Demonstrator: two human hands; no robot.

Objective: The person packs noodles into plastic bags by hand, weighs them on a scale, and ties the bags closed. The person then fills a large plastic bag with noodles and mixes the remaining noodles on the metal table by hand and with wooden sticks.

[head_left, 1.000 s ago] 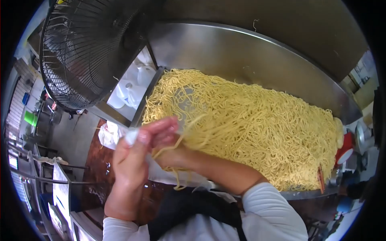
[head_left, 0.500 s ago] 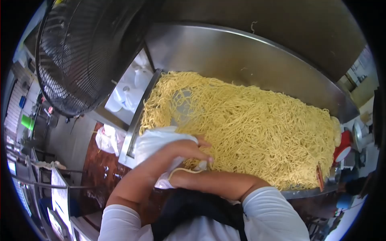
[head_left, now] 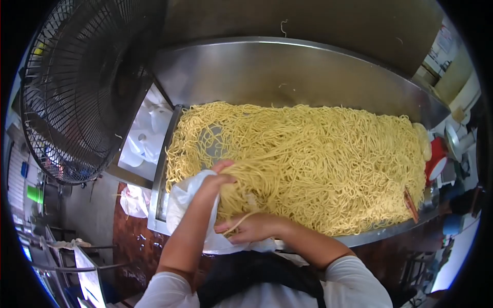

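Observation:
A thick layer of yellow noodles (head_left: 328,164) covers the metal tray (head_left: 156,210) in front of me. At its near left corner, my left hand (head_left: 222,175) is closed round the edge of a bunch of noodles, with a white plastic bag (head_left: 187,203) under and beside its wrist. My right hand (head_left: 251,227) presses against the same bunch from the near side, fingers curled toward the bag. One loose strand lies across its fingers. Noodles fill the gap between both hands at the bag's mouth; the bag's inside is mostly hidden.
A large wire-caged fan (head_left: 82,87) stands at the upper left. White plastic jugs (head_left: 138,146) are beside the tray, and a knotted bag (head_left: 136,200) is below them. Reddish sticks (head_left: 411,205) rest at the right edge, near a red scale (head_left: 436,159).
My forearms were crossed over the bag; now they are apart. The left hand has moved up and left, and the right hand has come out from the bag with noodles between them.

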